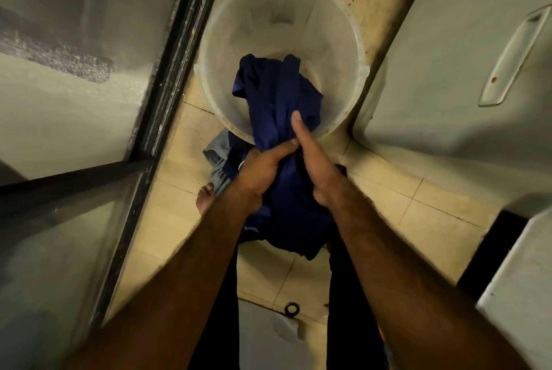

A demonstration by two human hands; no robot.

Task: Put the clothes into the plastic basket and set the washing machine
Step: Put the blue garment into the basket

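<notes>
A round translucent plastic basket (pixel 337 11) stands on the tiled floor in front of me. A dark blue garment (pixel 277 94) hangs over its near rim, with its upper part inside the basket and its lower part trailing down towards my legs. My left hand (pixel 263 169) grips the cloth from the left, just below the rim. My right hand (pixel 316 163) holds it from the right, thumb stretched up along the fabric. A grey piece of clothing (pixel 216 157) lies on the floor beside the basket's near edge.
A dark-framed glass door (pixel 167 76) runs along the left. A white appliance with a recessed handle (pixel 513 55) stands at the right, close to the basket. My bare foot (pixel 206 196) rests on the beige tiles. A small dark ring (pixel 292 309) lies on the floor below.
</notes>
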